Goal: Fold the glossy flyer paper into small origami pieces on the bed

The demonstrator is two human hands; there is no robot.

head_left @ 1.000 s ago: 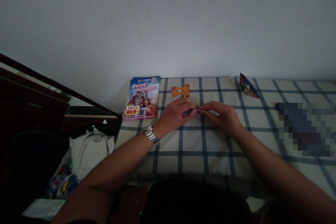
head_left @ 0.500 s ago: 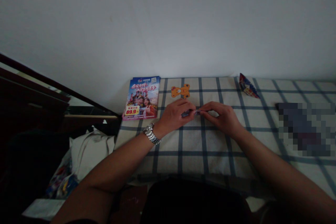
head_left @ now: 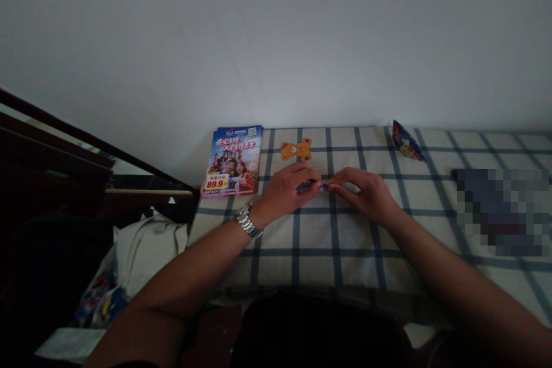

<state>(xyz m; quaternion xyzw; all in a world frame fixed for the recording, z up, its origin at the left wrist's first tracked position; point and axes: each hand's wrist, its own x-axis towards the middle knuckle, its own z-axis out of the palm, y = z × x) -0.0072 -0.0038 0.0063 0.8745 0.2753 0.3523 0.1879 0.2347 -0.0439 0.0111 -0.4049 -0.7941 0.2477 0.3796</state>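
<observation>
Well inside cloth (head_left: 319,230) edges, hands (head_left: 290,185) (head_left: 365,192) on patterned strip (head_left: 323,187)

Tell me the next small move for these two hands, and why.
Perhaps shift the right hand slightly along the small printed piece while the left hand steadies it: both pinch it close together, covering part of it.

Left hand (head_left: 288,187) and right hand (head_left: 366,191) pinch close together, forearms (head_left: 207,256) angling inward.

Wall (head_left: 276,40) barring far side, flyers (head_left: 233,161) beside left hand (head_left: 288,187), folded paper (head_left: 406,142) beyond right hand (head_left: 367,191), open cloth (head_left: 317,236) nearer
</observation>
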